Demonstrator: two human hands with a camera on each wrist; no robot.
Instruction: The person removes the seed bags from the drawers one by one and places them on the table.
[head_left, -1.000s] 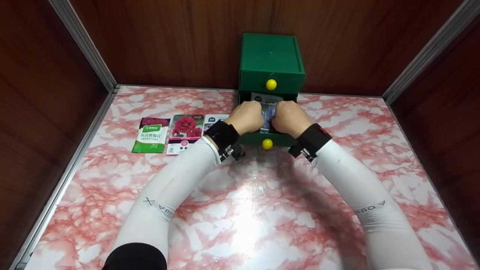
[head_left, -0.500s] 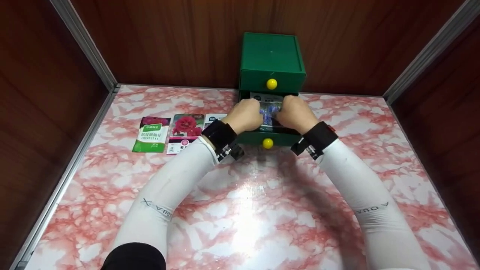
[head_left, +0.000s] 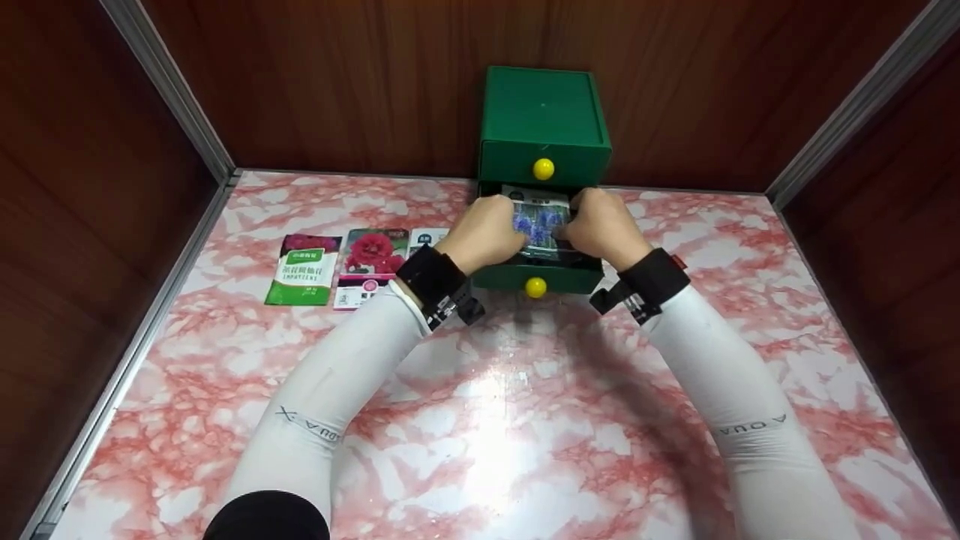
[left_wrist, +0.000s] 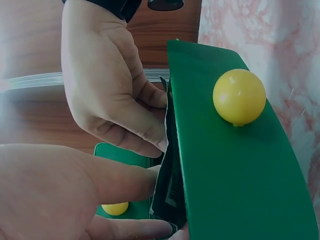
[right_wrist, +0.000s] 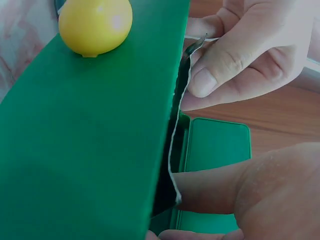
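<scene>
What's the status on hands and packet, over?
Left hand and right hand touching packet. Packet inside open lower drawer, picture side up. Upper drawer shut above; nothing seen blocking.

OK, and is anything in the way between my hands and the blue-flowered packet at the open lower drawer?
Nothing visible: the left hand and right hand both touch the packet at its sides. The drawer front stands on the near side, not between them and it.
</scene>
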